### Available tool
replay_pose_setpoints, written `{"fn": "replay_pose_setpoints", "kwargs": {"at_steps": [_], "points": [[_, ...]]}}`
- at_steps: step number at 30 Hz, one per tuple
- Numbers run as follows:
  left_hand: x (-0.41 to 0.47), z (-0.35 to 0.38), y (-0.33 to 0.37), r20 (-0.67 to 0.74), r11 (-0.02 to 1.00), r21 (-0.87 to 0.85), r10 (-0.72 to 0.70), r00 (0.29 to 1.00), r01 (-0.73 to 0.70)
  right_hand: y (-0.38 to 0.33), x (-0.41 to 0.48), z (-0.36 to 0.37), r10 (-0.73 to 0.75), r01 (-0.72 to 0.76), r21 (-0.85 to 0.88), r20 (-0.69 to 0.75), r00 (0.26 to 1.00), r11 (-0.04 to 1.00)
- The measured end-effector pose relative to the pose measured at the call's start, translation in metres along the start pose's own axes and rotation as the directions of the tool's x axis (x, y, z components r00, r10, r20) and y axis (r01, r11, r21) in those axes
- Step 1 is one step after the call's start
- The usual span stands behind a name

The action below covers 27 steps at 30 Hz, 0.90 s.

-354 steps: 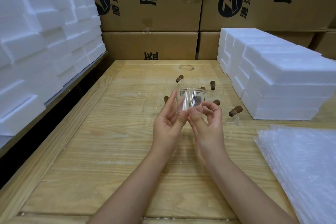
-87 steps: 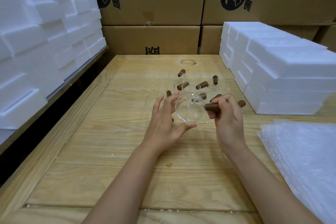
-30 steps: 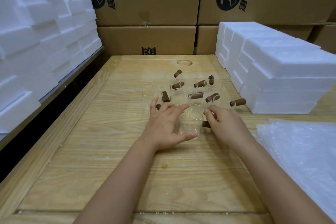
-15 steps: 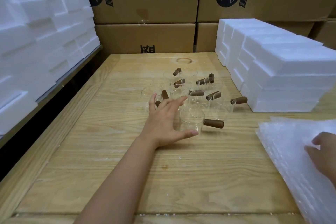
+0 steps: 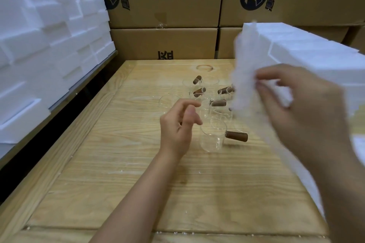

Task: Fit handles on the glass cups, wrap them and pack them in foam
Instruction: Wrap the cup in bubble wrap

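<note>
Half a second on, our right hand (image 5: 302, 116) has come up from the bench's right side with a sheet of bubble wrap (image 5: 245, 77). Its fingers (image 5: 270, 77) pinch the sheet near the top, and it hangs blurred in front of the foam blocks (image 5: 308, 51). Our left hand (image 5: 177, 126) has drawn back from the nearest glass cup (image 5: 212, 138) and hovers just to its left, fingers loosely curled and holding nothing. That cup stands upright on the bench (image 5: 138, 173), in front of the cluster of other cups (image 5: 209, 104), and its wooden handle (image 5: 236, 136) is already fitted and points right. We judge the fitting done for this one and the wrapping about to start. The cup looks thin-walled and light, so it should lift easily but will be slick and quick to crack if knocked against its neighbours. We would take it round the body with the left hand. We would not lift it by the handle, because we cannot tell how firmly that is seated. The wrap is limp and nearly weightless and will flop unless we lay it flat first. It should then be rolled round both glass and handle.
</note>
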<state>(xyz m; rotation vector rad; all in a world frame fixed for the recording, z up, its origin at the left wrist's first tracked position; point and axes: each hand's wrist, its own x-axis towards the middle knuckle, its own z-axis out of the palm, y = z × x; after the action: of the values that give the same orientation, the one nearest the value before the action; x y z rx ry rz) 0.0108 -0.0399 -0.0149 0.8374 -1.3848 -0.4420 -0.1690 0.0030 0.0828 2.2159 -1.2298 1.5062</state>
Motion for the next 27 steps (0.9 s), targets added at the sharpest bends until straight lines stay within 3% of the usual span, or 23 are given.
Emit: {"fn": "replay_pose_setpoints", "kwargs": {"at_steps": [2, 3, 6, 10, 14, 19, 25, 27], "points": [[0.004, 0.0, 0.007, 0.031, 0.934, -0.299, -0.195, 0.98, 0.195, -0.011, -0.001, 0.032, -0.093, 0.086, 0.061, 0.132, 0.987, 0.994], [0.007, -0.001, 0.007, 0.059, 0.887, -0.369, -0.276, 0.959, 0.278, -0.011, -0.003, 0.044, -0.107, 0.081, 0.125, 0.217, 0.97, 0.989], [0.011, -0.004, 0.005, 0.049, 0.828, -0.36, -0.444, 0.895, 0.431, 0.0, -0.01, 0.07, -0.121, 0.055, 0.184, 0.368, 0.922, 0.981], [0.012, -0.005, -0.001, 0.002, 0.781, -0.367, -0.543, 0.84, 0.506, 0.017, -0.018, 0.083, -0.094, 0.04, 0.188, 0.292, 0.952, 0.981], [0.011, -0.007, -0.002, -0.005, 0.809, -0.343, -0.509, 0.86, 0.477, 0.024, -0.02, 0.085, 0.063, -0.1, 0.188, 0.192, 0.979, 0.977], [0.011, -0.013, -0.006, -0.038, 0.859, -0.288, -0.452, 0.891, 0.424, 0.03, -0.012, 0.083, 0.254, -0.27, 0.297, 0.094, 0.963, 0.916], [0.011, -0.014, 0.001, -0.17, 0.957, 0.062, -0.269, 0.948, 0.283, 0.033, -0.02, 0.077, 0.226, -0.304, 0.435, 0.222, 0.948, 0.847], [0.014, -0.012, 0.006, -0.195, 0.978, 0.067, -0.183, 0.963, 0.2, 0.038, -0.03, 0.072, 0.21, -0.323, 0.426, 0.291, 0.933, 0.845]]}}
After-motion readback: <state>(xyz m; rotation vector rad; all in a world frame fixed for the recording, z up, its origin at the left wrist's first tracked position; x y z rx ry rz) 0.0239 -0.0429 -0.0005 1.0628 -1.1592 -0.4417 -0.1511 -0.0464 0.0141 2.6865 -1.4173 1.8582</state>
